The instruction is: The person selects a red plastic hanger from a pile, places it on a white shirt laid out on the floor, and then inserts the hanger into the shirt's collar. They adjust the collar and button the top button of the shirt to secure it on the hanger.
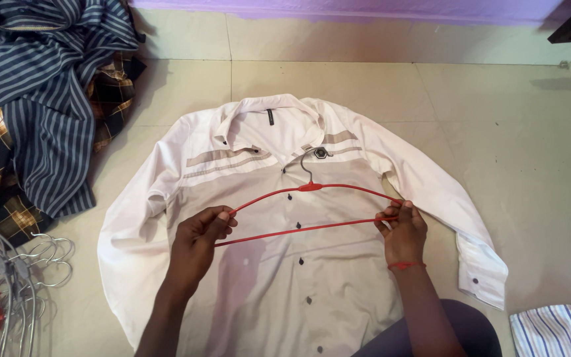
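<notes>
Here the left hand (196, 241) and right hand (403, 233) each have their fingers clamped on one end of a red hanger (308, 208), held just above a white and beige shirt (285, 277) spread flat, buttoned, on the tiled floor (530, 165). Striped clothes (41, 99) lie at the left.

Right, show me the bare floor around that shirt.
Bare tile lies between the white long-sleeved shirt collar and the purple wall base, and right of its sleeve up to the striped cloth. The left is crowded: the heaped striped and checked shirts and the wire hangers.
</notes>
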